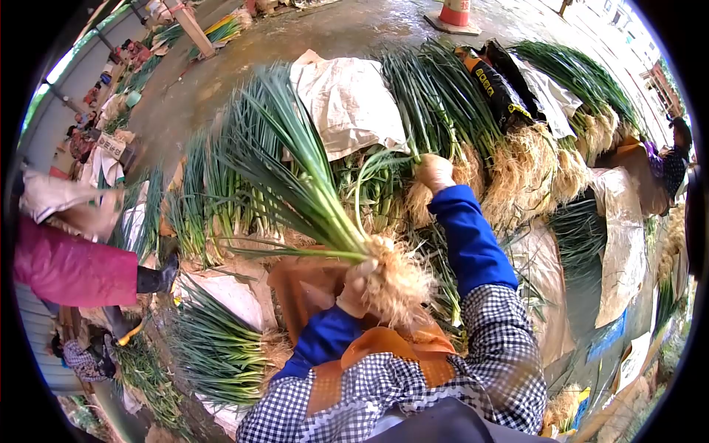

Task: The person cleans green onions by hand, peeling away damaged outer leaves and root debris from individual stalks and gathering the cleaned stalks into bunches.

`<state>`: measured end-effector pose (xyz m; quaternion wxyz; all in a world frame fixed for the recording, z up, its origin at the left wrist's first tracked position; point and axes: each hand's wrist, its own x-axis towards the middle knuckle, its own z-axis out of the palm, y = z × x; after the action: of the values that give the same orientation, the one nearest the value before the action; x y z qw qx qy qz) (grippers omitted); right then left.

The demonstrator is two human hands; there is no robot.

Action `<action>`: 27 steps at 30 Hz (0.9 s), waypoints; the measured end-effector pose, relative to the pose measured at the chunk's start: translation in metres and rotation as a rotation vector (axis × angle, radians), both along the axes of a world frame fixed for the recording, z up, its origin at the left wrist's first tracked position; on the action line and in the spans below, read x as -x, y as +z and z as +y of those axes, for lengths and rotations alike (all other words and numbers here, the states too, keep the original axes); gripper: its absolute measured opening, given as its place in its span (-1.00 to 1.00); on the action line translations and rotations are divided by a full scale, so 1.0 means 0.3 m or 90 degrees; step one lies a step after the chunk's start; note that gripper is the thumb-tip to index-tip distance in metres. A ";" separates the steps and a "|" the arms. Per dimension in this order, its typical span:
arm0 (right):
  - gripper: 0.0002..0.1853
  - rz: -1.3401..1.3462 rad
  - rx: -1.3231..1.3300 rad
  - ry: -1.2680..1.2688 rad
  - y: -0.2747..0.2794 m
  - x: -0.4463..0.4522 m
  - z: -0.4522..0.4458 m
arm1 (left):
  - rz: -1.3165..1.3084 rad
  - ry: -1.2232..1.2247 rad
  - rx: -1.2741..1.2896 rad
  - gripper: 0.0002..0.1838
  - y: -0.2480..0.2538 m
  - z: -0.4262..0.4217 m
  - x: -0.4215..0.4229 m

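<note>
My left hand point(356, 289) is wrapped round a bunch of green onions point(329, 207) just above its pale, stringy roots point(399, 280). The leaves of this bunch fan up and to the left. Up and to the right, my right hand point(436, 173) has its fingers closed on a thin green leaf point(385, 156), which curves back toward the held bunch. Behind the hands lies a long row of green onions point(258, 155), partly under a whitish sack point(347, 103).
A black bag point(498, 88) lies on the row at the right. Another pile of onions point(221, 343) lies at lower left. A person in a pink garment point(74, 262) stands at the left. A red and white cone point(455, 15) stands at the top.
</note>
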<state>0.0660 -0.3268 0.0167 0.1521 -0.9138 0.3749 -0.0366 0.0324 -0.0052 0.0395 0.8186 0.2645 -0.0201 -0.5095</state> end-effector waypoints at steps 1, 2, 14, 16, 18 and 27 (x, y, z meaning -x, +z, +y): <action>-0.70 -0.006 -0.033 0.006 0.063 0.055 0.030 | 0.070 -0.002 0.017 -0.64 0.133 -0.048 0.026; -0.71 -0.092 -0.236 -0.040 0.036 0.120 0.035 | 0.080 0.009 0.003 -0.63 0.045 -0.053 0.029; -0.67 -0.126 -0.008 0.140 0.028 0.644 0.547 | 0.139 -0.093 -0.263 -0.84 -0.165 -0.118 0.257; -0.80 -0.412 -0.279 0.039 0.024 0.753 0.562 | 0.115 -0.065 -0.257 -0.79 -0.178 -0.114 0.224; -0.85 -0.327 -0.433 -0.185 0.068 0.828 0.495 | 0.075 -0.063 -0.172 -0.77 -0.238 -0.097 0.187; -0.49 -0.144 -0.016 0.162 -0.016 0.438 0.361 | 0.034 -0.046 -0.243 -0.81 -0.183 -0.112 0.212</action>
<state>-0.0653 -0.2185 0.0119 0.2080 -0.9420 0.2370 -0.1151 -0.0311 -0.0388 -0.0153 0.7351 0.4004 0.0892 -0.5397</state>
